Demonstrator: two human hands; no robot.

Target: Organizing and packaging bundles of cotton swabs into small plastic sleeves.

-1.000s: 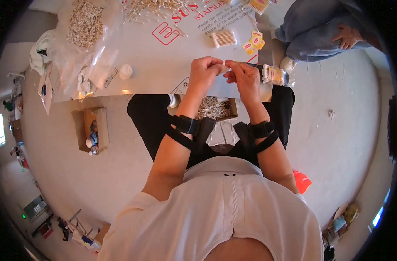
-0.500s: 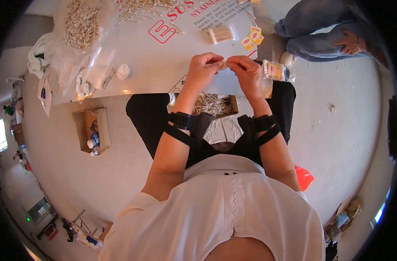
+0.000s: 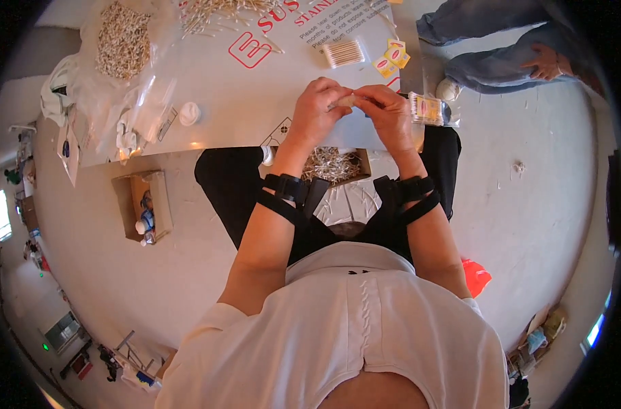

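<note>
Above the table's near edge, my left hand point(image 3: 316, 112) and my right hand point(image 3: 388, 114) meet with fingers pinched together. Between the fingertips shows a small pale thing point(image 3: 347, 101), too covered to name. Beyond them on the table point(image 3: 256, 102) lies a flat row of cotton swabs point(image 3: 344, 53), which seems to sit in clear plastic. Small yellow cards point(image 3: 393, 59) rest beside that row. To the right of my right hand are clear packs of cotton swabs point(image 3: 427, 109) with a yellow label, at the table's edge.
A big clear bag of cotton swabs point(image 3: 123, 42) stands at the far left, near a white round container point(image 3: 189, 114). Loose swabs point(image 3: 225, 10) lie at the back. Below the table edge sits a box of swabs point(image 3: 332, 165). Another person's legs point(image 3: 501, 61) are at right.
My fingers have shifted slightly around the pale thing, and a little more of it shows. Both hands stay together in nearly the same place.
</note>
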